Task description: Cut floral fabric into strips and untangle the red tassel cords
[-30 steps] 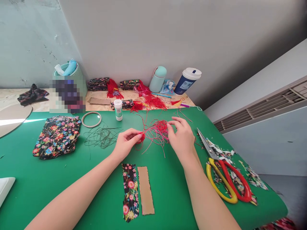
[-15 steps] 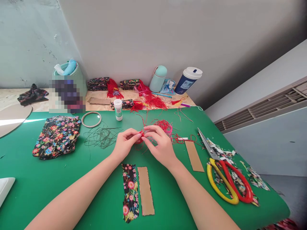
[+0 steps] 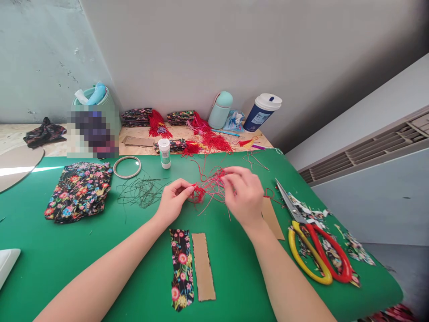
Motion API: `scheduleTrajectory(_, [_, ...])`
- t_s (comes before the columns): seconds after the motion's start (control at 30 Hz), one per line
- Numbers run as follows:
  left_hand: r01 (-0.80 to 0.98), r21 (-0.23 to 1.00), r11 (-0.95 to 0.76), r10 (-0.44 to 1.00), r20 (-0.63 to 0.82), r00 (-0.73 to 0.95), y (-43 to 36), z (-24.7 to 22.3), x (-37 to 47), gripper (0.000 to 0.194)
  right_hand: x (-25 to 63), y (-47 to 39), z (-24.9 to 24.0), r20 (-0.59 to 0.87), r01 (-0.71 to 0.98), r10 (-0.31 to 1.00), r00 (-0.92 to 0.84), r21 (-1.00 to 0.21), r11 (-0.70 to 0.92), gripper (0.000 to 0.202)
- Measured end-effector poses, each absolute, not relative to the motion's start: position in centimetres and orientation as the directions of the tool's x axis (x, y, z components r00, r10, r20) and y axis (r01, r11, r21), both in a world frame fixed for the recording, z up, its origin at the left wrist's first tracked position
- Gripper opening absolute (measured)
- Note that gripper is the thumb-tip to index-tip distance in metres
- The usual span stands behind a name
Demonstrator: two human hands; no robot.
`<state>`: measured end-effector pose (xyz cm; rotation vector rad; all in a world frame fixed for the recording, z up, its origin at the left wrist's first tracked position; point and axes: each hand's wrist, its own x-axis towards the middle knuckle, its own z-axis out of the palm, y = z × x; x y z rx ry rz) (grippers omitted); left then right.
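My left hand (image 3: 174,200) is closed in a pinch on a small bunch of red thread (image 3: 199,194). To its right, my right hand (image 3: 246,194) has its thumb and forefinger closed on strands of a loose red and pink thread tangle (image 3: 214,184). Strands stretch across the gap between the hands. Below them lie a strip of black floral fabric (image 3: 182,270) and a cardboard strip (image 3: 204,267), side by side. Another cardboard piece (image 3: 273,219) is partly covered by my right wrist. Left of my left hand is a heap of dark thin cord (image 3: 144,191).
Large scissors (image 3: 303,228) lie at the right among fabric scraps (image 3: 357,246). A glue stick (image 3: 165,154), a ring (image 3: 127,167) and folded floral fabric (image 3: 78,192) are to the left. Behind stand a flask (image 3: 221,111), a paper cup (image 3: 262,112) and red tassels (image 3: 157,124).
My right hand has moved right, away from my left hand, drawing strands out between them. My left hand has stayed nearly in place with its red bunch.
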<state>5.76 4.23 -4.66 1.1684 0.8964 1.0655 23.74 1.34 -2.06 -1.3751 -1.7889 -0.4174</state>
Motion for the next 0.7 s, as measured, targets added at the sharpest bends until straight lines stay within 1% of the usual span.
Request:
scheduleTrajectory(0.1, [-0.180, 0.981, 0.065, 0.969, -0.018, 0.247, 4.4, -4.7, 5.5, 0.025, 24.7, 1.6, -1.7, 0.760, 0.867, 0.635, 0.140, -0.404, 0.292, 0.011])
scheduleTrajectory(0.17, [-0.191, 0.979, 0.073, 0.967, -0.022, 0.255, 4.5, -4.8, 5.6, 0.023, 25.1, 1.7, -2.0, 0.723, 0.832, 0.663, 0.192, -0.479, 0.281, 0.010])
scheduleTrajectory(0.27, [-0.199, 0.977, 0.074, 0.964, -0.019, 0.264, 4.5, -4.9, 5.7, 0.021, 25.7, 2.0, -2.9, 0.678, 0.814, 0.701, 0.219, -0.523, 0.251, 0.007])
scheduleTrajectory(0.33, [-0.203, 0.977, 0.073, 0.965, -0.018, 0.262, 4.4, -4.9, 5.8, 0.020, 26.1, 2.2, -3.3, 0.682, 0.830, 0.697, 0.221, -0.507, 0.233, 0.009])
scheduleTrajectory(0.4, [-0.210, 0.975, 0.075, 0.964, -0.017, 0.266, 4.4, -4.9, 5.8, 0.019, 26.1, 2.2, -3.3, 0.682, 0.850, 0.706, 0.190, -0.474, 0.230, 0.015])
scheduleTrajectory(0.47, [-0.217, 0.973, 0.078, 0.962, -0.016, 0.274, 4.4, -4.8, 5.9, 0.019, 25.6, 2.1, -2.9, 0.660, 0.845, 0.742, 0.121, -0.460, 0.272, 0.018])
scheduleTrajectory(0.6, [-0.219, 0.973, 0.070, 0.958, -0.005, 0.286, 4.4, -4.7, 5.9, 0.017, 23.4, 1.3, -2.3, 0.589, 0.735, 0.804, -0.085, -0.507, 0.449, 0.017])
scheduleTrajectory(0.7, [-0.239, 0.968, 0.070, 0.952, 0.007, 0.307, 4.4, -4.6, 6.0, 0.015, 22.0, 1.0, -2.6, 0.565, 0.676, 0.806, -0.175, -0.526, 0.516, 0.015])
